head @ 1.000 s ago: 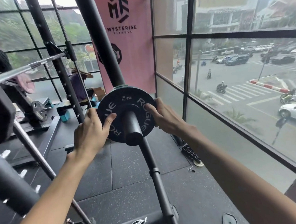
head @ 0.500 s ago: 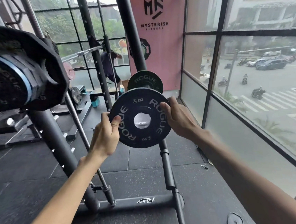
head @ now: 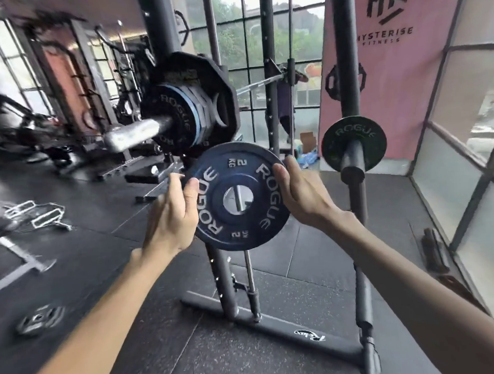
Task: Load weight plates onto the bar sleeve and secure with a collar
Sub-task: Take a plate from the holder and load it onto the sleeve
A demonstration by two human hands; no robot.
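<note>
Black rubber with white ROGUE lettering: a 2 kg plate (head: 239,170) is held upright in the air, left hand (head: 172,220) and right hand (head: 304,195) each with a grip curled on opposite rim edges. It hangs just below and right of the bar sleeve (head: 134,134) — off it — near the stacked plates (head: 178,116).

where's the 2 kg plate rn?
Head view, centre frame: the 2 kg plate is held in the air between the left hand and right hand, just below-right of the loaded bar sleeve and left of the green plate.
</note>
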